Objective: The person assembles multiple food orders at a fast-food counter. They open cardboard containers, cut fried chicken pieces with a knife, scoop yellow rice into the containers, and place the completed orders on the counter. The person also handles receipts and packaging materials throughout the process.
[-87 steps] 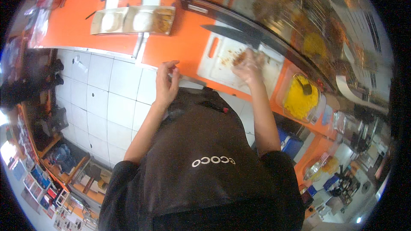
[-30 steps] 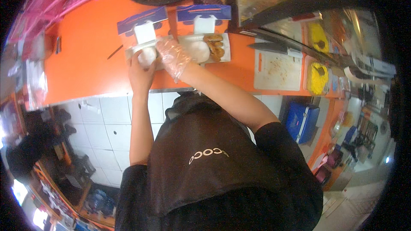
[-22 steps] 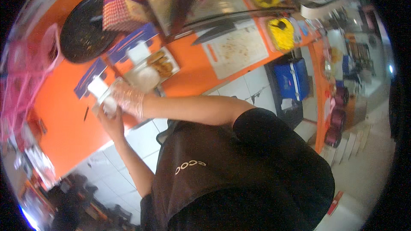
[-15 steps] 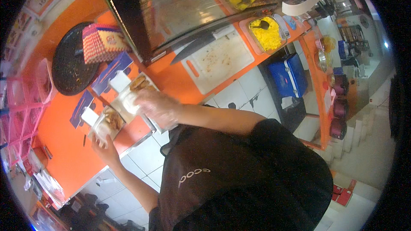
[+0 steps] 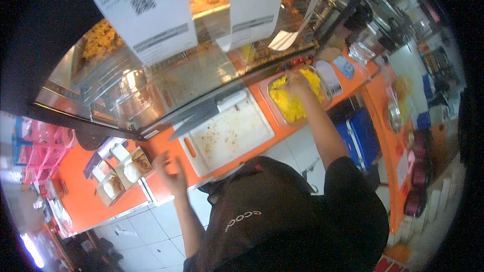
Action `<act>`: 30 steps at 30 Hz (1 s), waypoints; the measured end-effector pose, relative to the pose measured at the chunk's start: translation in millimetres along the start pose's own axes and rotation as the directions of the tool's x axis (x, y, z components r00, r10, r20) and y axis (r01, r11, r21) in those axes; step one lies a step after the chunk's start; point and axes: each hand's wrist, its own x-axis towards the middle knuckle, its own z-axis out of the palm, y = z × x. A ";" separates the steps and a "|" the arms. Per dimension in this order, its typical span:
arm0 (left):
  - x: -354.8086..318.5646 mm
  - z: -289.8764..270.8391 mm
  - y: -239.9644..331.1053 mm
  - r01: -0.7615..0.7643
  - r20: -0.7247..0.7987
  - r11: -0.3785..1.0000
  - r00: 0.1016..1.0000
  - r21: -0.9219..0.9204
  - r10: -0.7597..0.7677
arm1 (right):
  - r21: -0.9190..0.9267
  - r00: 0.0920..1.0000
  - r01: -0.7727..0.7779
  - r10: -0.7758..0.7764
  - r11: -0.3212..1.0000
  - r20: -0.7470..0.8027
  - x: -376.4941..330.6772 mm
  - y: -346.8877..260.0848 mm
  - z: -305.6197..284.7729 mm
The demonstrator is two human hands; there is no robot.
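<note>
My right hand (image 5: 296, 84) reaches into a clear tray (image 5: 330, 95) of yellow shredded food (image 5: 291, 109), its fingers closed around a dark spoon (image 5: 287, 80), which is mostly hidden and blurred. Held over the counter edge, my left hand (image 5: 172, 174) is empty, its fingers apart. To its left stand two open takeaway boxes. The nearer one to that hand holds white rice (image 5: 131, 172) and browned meat (image 5: 141, 160); the other also has a white mound (image 5: 112, 187) with brown food beside it.
A white cutting board (image 5: 229, 136) with crumbs and a large knife (image 5: 194, 123) lie between my hands. Behind them rises a glass display case (image 5: 191, 70) with paper slips (image 5: 161, 25) hanging in front. Pink baskets (image 5: 48, 146) stand far left; a blue box (image 5: 360, 138) sits right.
Both hands have left the takeaway boxes. My right hand has moved right to the yellow food and closed on the spoon there; my left has drawn back, open. The view has shifted.
</note>
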 end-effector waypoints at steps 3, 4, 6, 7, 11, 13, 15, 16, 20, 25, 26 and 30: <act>-14.2 69.0 57.4 -0.161 0.200 0.985 0.969 0.055 0.147 | -0.028 0.997 0.055 -0.053 0.998 0.047 11.3 15.6 -4.2; -19.7 84.8 75.7 -0.138 0.248 0.990 0.959 -0.013 0.137 | 0.010 0.995 0.070 -0.071 0.997 0.073 8.0 20.0 -6.8; -24.2 112.7 102.8 -0.085 0.330 0.991 0.937 -0.101 0.114 | 0.206 0.983 0.160 -0.175 0.965 0.056 -0.4 28.3 -17.2; -24.6 124.7 112.6 -0.105 0.351 0.986 0.925 -0.131 0.145 | 0.319 0.989 0.118 -0.142 0.940 0.052 -6.8 33.2 -24.3; -38.0 154.5 138.6 -0.012 0.474 0.983 0.875 -0.183 0.099 | 0.734 0.977 0.209 -0.100 0.646 -0.190 -38.4 40.0 -44.3; -41.3 166.2 142.4 0.036 0.532 0.979 0.843 -0.200 0.077 | 0.912 0.991 0.121 -0.102 0.391 -0.087 -60.1 52.8 -54.3; -43.6 175.7 142.7 0.097 0.586 0.974 0.809 -0.203 0.042 | 0.992 0.994 0.096 -0.061 0.077 -0.091 -74.0 52.7 -48.1; -44.8 181.7 142.5 0.140 0.614 0.969 0.789 -0.205 0.016 | 0.987 0.993 0.084 -0.067 -0.134 -0.093 -79.5 54.1 -43.0; -50.5 206.3 135.2 0.281 0.699 0.940 0.712 -0.191 -0.071 | 0.746 0.993 -0.098 -0.113 -0.658 0.031 -86.5 65.1 -17.1; -56.4 238.6 128.6 0.318 0.761 0.946 0.629 -0.067 -0.157 | 0.916 0.966 -0.258 -0.104 -0.307 0.237 -73.6 79.0 -15.1; -58.7 244.1 129.9 0.359 0.794 0.933 0.565 0.008 -0.224 | 0.966 0.964 -0.260 -0.066 -0.006 0.259 -70.6 79.1 -19.9; -63.1 272.3 130.9 0.612 0.939 0.775 0.150 0.159 -0.311 | 0.217 0.831 0.505 -0.401 0.836 -0.386 -56.0 65.5 -40.0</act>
